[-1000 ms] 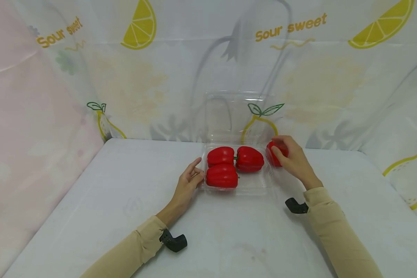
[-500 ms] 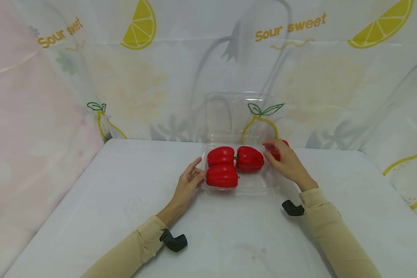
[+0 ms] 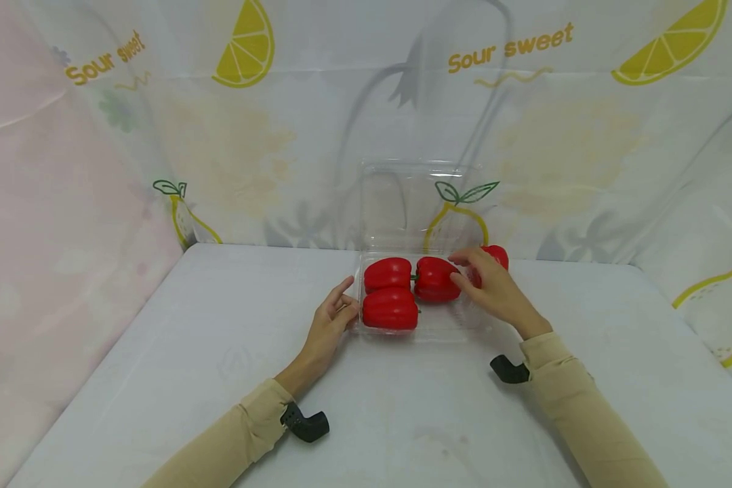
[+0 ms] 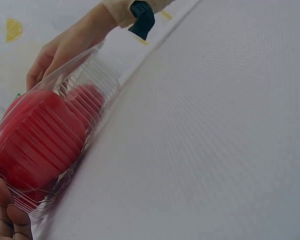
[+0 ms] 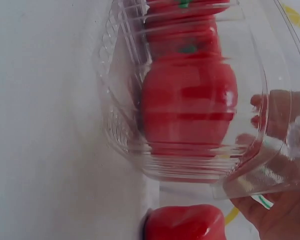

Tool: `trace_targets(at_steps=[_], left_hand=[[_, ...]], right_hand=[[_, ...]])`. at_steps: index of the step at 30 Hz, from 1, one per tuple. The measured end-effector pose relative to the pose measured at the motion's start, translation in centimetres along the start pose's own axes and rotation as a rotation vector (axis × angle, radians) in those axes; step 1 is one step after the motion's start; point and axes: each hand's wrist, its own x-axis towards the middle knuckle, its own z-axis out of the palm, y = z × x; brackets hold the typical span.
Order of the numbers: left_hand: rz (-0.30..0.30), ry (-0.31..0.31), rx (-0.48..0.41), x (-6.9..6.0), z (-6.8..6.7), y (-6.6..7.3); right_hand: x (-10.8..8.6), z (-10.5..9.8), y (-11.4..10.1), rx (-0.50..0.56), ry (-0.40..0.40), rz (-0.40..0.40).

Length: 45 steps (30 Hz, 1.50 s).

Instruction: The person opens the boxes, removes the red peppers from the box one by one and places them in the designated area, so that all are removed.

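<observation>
In the head view, a clear plastic container (image 3: 442, 318) is on the white surface (image 3: 219, 366), and its raised lid (image 3: 396, 210) stands at twelve o'clock from it. Inside are three red peppers: one at ten o'clock (image 3: 387, 274), one at two o'clock (image 3: 436, 285), and one at eight o'clock (image 3: 390, 310). A fourth pepper (image 3: 496, 255) is outside, at two o'clock from the container, partly hidden by the right hand (image 3: 491, 285). This hand is at three o'clock, over the side wall, thumb and fingers spread apart above the nearest pepper; if a fingertip touches it, I cannot tell. The left hand (image 3: 327, 322) rests against the container between eight and nine o'clock, its index finger pointing away. The two hands are well apart, and both sleeves are beige.

In the left wrist view, the fingertips of the left hand are at eight o'clock, just beside the ribbed wall, through which the red of the peppers shows. The right hand is at ten o'clock, behind the rim.

In the right wrist view, one pepper fills the middle of the container, and the loose one lies at six o'clock. The right hand is near four o'clock, partly seen through the clear plastic.
</observation>
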Motion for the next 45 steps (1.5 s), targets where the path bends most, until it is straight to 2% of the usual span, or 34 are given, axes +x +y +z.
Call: trace_targets(at_steps=[6, 10, 14, 22, 28, 35, 45], left_hand=[[-0.01, -0.007, 0.014, 0.0, -0.1, -0.1], [-0.01, -0.01, 0.015, 0.0, -0.1, -0.2], [-0.011, -0.009, 0.011, 0.0, -0.1, -0.1], [-0.007, -0.008, 0.009, -0.1, -0.1, -0.1], [-0.006, -0.009, 0.002, 0.0, -0.1, -0.1], [0.004, -0.018, 0.006, 0.1, -0.1, -0.3], [0.007, -0.008, 0.005, 0.0, 0.0, -0.1]], right_hand=[[-0.1, 0.4, -0.6, -0.012, -0.026, 0.009], [0.0, 0.8, -0.9, -0.051, -0.023, -0.019], [-0.1, 1.3, -1.4, -0.13, -0.016, -0.037], [0.0, 2.2, -2.1, -0.276, -0.035, -0.012], [0.2, 2.6, -2.6, -0.341, -0.056, -0.053], [0.2, 3.0, -2.6, -0.377, -0.009, -0.104], [0.3, 3.3, -2.5, -0.393, 0.001, -0.114]])
